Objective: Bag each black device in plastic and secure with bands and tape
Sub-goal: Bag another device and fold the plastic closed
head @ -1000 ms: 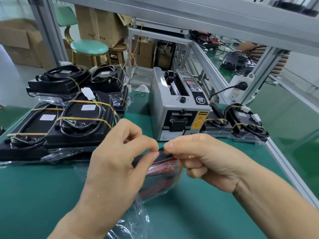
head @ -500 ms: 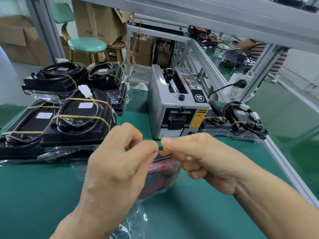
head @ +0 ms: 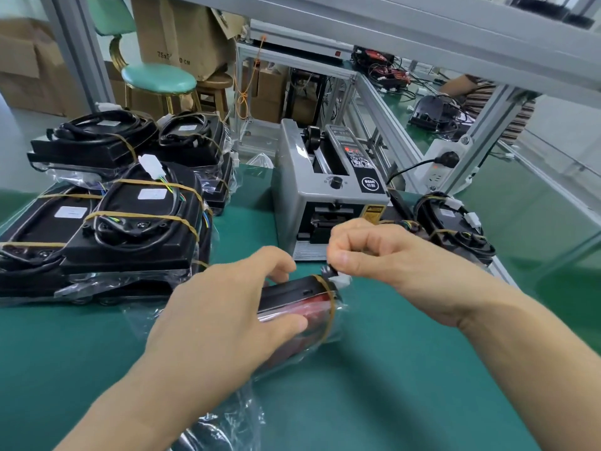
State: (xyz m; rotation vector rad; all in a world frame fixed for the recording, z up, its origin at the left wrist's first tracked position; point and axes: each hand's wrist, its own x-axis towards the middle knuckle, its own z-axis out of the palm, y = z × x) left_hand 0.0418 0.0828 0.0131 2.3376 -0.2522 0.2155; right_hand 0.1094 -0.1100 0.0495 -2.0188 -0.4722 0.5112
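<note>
Green matted bench inside a grey aluminium frame, cardboard boxes and a green stool behind. At centre, a black and red device lying in a clear, crinkled plastic bag, a tan rubber band looped round its right end. Left hand reaching in from below, curled over the device, thumb on the near side and fingers over the top, gripping it through the film. Right hand raised just beyond that end, thumb and forefinger pinching a small black piece beside a white connector. Far left, stacked bagged devices, glossy black with coiled cables and tan bands. Behind the hands, a boxy grey tape dispenser; right of it, one more banded device.
</note>
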